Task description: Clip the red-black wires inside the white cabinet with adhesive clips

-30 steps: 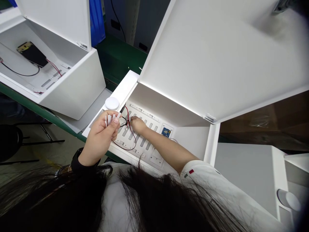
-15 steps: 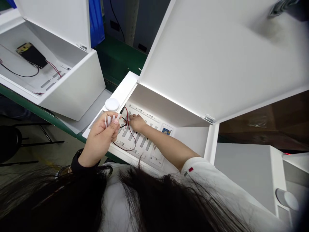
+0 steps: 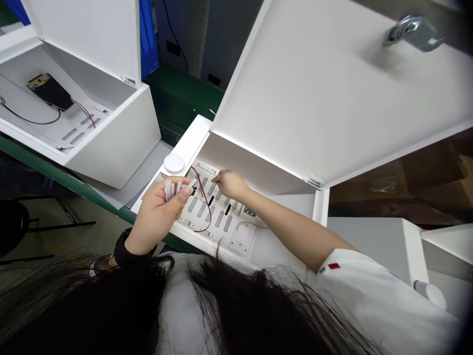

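My left hand (image 3: 158, 213) is closed around several short white strips (image 3: 173, 188) that stick up between its fingers, above the near left edge of an open white metal box (image 3: 314, 325). Over the slotted floor plate (image 3: 220, 220) of that box, my right hand (image 3: 233, 185) has its fingertips drawn together. Whatever they pinch, if anything, is too small to make out. A red and black wire (image 3: 211, 213) loops between the two hands. Part of a blue circuit board (image 3: 250, 211) shows behind my right forearm.
The raised lid (image 3: 318, 93) with a metal lock (image 3: 414, 33) rises behind. A white round cap (image 3: 174, 163) sits on the left rim. At left stands another open box (image 3: 118, 133) holding a black device (image 3: 50, 91). A grey box (image 3: 369, 246) stands at right.
My right hand has lifted and moved right, away from the wires near my left hand. My left hand stays closed on the strips. The view has shifted slightly.
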Available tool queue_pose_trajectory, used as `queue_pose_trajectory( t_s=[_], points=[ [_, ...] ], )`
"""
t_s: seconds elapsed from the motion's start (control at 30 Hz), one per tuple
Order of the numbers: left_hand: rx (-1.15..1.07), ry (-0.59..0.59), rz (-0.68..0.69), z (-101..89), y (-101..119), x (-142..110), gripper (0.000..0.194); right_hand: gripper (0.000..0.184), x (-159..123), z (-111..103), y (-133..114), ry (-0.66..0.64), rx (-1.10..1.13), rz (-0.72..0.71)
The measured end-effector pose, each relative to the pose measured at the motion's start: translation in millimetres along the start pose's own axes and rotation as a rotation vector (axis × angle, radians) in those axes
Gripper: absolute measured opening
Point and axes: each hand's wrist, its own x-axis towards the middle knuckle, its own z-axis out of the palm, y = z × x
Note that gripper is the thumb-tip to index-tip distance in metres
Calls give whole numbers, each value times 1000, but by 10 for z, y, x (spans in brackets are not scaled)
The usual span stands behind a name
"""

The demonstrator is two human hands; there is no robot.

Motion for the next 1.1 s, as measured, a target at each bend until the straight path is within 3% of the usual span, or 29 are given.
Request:
queue_pose_trajectory(
  t_s=[0.07,0.1,0.2,0.3,0.4,0.53,0.67,0.73,0.83,0.97,1.1],
  points=[
    [107,8,16,13,26,-5,26,29,-133,-366,-213,166,342,10],
    [152,11,25,22,40,-8,25,33,-219,-536,-340,164,507,-36],
    [220,8,56,46,71,-17,25,37,-472,-892,-707,-26,821,-158],
    [252,-19,91,46,70,-26,26,35,-601,-985,-899,-220,966,-151],
    [293,-26,112,34,39,-32,26,33,-588,-954,-885,-354,1006,-103],
    [171,43,102,38,-9,-19,27,27,-463,-908,-669,-348,906,-66],
    [-38,53,62,45,-30,3,22,18,-280,-660,-381,-183,605,84],
    [-71,45,47,41,-32,7,20,16,-195,-385,-288,-146,323,173],
    [-76,34,43,31,-35,4,20,24,-89,115,-269,-139,49,130],
    [-71,23,39,22,-37,-6,18,32,77,613,-372,-84,50,46],
    [-86,4,49,11,-28,-2,17,33,235,818,-445,-55,50,71]
  ],
)
